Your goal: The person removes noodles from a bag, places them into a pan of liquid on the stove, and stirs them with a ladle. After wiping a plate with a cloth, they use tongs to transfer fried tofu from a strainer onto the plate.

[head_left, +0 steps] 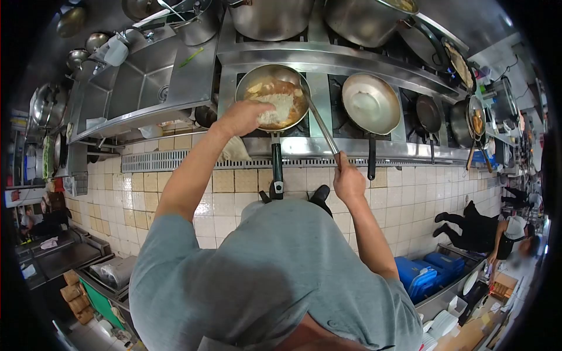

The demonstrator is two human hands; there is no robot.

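A steel frying pan (241,93) sits on the stove burner in front of me, its dark handle (277,167) pointing toward my body. Brown sauce and yellowish pieces (257,88) fill it, with a heap of pale, noodle-like food (283,107) on top. My left hand (241,119) reaches over the pan's near left rim, its fingers bunched at the edge of the pale heap. Their undersides are hidden. My right hand (350,180) is wrapped around the end of a long-handled metal ladle (321,124), whose bowl rests inside the pan at the far right.
An unused-looking frying pan (370,102) stands on the right burner, with a small dark skillet (428,113) beyond. Large stockpots (270,19) line the back. Left is a steel sink (140,76). A co-worker (486,231) stands at the far right, near blue bins (417,276).
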